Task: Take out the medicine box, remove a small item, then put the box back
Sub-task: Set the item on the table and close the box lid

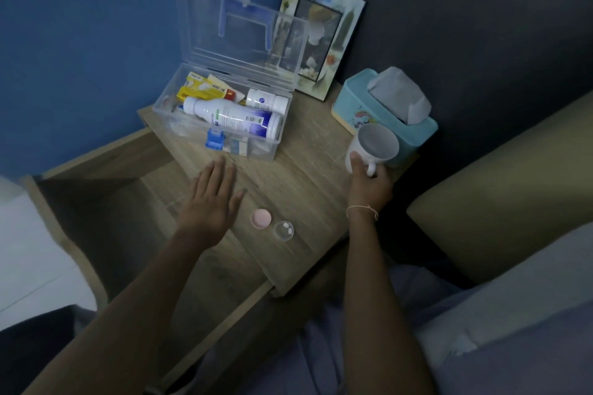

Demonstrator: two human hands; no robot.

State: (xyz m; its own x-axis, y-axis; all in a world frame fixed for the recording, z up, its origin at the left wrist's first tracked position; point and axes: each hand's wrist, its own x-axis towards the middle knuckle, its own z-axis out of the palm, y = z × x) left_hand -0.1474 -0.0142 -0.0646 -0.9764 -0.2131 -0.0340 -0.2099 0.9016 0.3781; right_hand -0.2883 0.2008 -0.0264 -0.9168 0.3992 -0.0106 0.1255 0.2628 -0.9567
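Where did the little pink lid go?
The pink lid lies on the wooden nightstand, near its front edge, right beside a small clear cup and just right of the open left hand.

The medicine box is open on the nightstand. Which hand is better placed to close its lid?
The left hand. It is empty, open, and hovers just in front of the box, whose lid stands up. The right hand is busy holding the mug, farther from the box.

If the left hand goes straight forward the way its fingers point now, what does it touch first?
Probably the front wall of the open medicine box. The left hand lies flat, fingers toward it, with only bare tabletop between. Its height is unclear.
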